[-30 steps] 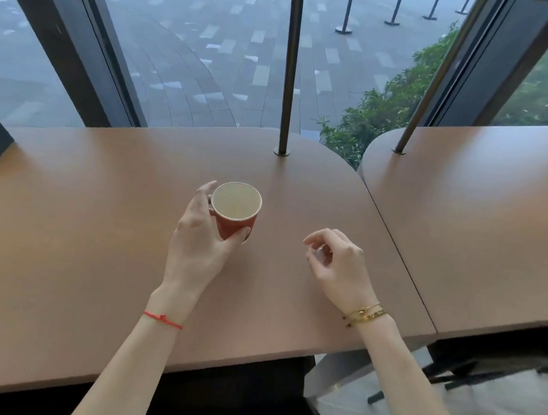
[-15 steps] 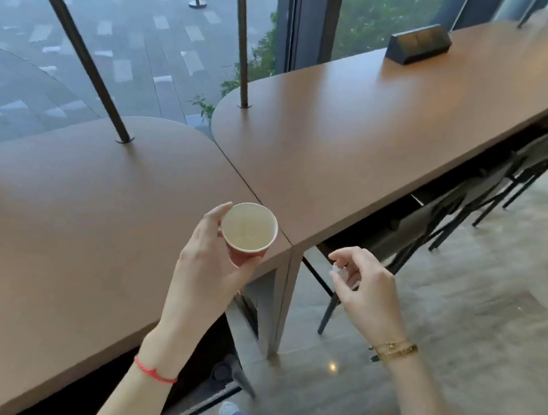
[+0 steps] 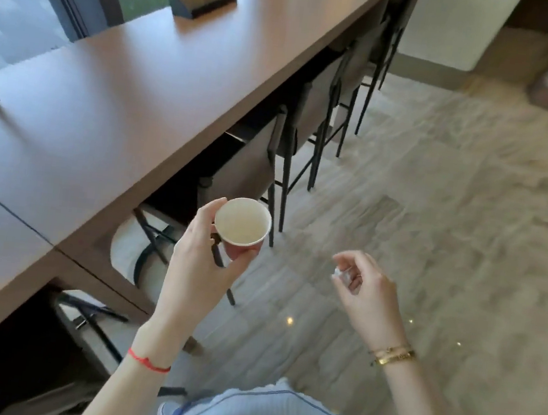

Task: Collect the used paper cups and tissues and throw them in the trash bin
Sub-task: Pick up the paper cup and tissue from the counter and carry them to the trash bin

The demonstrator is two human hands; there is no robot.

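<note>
My left hand (image 3: 203, 264) grips a small red paper cup (image 3: 242, 226) with a pale, empty-looking inside, held upright in the air beside the table's edge. My right hand (image 3: 367, 289) floats to the right of the cup over the floor, fingers curled around a small white crumpled tissue (image 3: 342, 273). No trash bin is in view.
A long brown wooden table (image 3: 115, 84) runs along the window on the left, with a dark box (image 3: 201, 0) on it. Several dark high chairs (image 3: 304, 121) are tucked under it. Pale tiled floor (image 3: 436, 227) spreads out to the right.
The view has swung right, away from the table toward the floor. The cup has been lifted off the table and now hangs in the air past its edge. Both hands keep their hold.
</note>
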